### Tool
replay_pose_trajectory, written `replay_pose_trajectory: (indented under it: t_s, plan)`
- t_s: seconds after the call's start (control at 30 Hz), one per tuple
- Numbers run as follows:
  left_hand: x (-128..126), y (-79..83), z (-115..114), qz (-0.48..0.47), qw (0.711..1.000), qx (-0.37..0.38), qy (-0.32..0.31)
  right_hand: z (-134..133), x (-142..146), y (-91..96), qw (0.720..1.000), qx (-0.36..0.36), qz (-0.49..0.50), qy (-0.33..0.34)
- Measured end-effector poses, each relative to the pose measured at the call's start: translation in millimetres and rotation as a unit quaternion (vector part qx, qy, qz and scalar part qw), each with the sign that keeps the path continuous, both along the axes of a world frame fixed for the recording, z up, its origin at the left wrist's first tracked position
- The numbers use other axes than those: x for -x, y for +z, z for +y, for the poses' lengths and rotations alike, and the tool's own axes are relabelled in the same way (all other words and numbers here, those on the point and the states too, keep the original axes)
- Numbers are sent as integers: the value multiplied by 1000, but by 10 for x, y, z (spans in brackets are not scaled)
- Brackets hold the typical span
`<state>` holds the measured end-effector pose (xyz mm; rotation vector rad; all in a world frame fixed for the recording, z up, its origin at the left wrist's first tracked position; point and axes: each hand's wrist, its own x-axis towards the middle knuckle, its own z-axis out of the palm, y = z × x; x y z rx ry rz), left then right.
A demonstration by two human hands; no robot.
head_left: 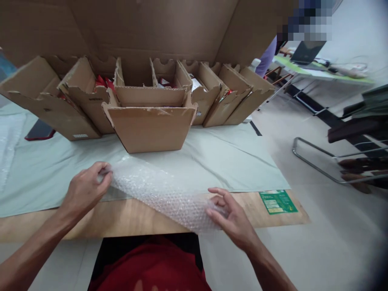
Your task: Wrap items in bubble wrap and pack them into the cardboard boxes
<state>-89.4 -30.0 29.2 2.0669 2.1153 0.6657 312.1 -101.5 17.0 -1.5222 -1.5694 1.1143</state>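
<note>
Red clothing [151, 266] shows under the bench's [121, 220] near edge, where a bubble wrap roll [160, 190] lies. Left hand [86, 190] pinches one end and right hand [232, 216] loosely clasps the other. Rolling seems underway, wanting even tension.

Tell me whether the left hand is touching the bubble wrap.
Touching. The head view shows the left hand pinching the bubble wrap at its left end.
</note>
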Motion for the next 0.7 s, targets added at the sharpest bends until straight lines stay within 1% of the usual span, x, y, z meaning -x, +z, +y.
replay_pose_trajectory:
  t_s: [0.07,0.1,0.17,0.2,0.27,0.33,0.37,0.43,0.5,0.53,0.57,0.6,0.63,0.7]
  plan:
    - [-139,-40,167,41,991,-96,-78,-310,39,-42,997,67,30,12]
    - [-242,-69,268,61,982,-130,-126,-459,66,-86,996,82,33,11]
    - [-494,-125,479,95,960,-157,-214,-728,137,-201,995,93,35,3]
    - [-627,-146,575,103,953,-157,-240,-842,181,-265,995,95,38,3]
    - [-862,-161,712,108,945,-157,-266,-1019,280,-386,993,103,52,10]
    - [-1014,-146,724,105,943,-167,-269,-1127,384,-473,992,110,65,22]
    - [-1051,-132,670,102,941,-177,-270,-1156,429,-498,991,113,69,28]
    - [-1059,-101,440,74,932,-198,-294,-1176,493,-512,989,118,76,48]
    - [-1001,-81,96,10,912,-186,-365,-1163,510,-484,986,123,85,73]
    - [-957,-77,-87,-27,899,-147,-411,-1148,502,-458,983,130,97,83]
    - [-908,-78,-259,-57,886,-91,-450,-1128,487,-425,979,140,117,92]
    - [-855,-83,-409,-83,878,-29,-470,-1098,469,-384,972,156,148,99]
    - [-800,-94,-528,-107,871,26,-478,-1056,454,-336,961,174,191,101]
    - [-695,-136,-672,-159,869,96,-459,-917,451,-222,926,208,299,97]
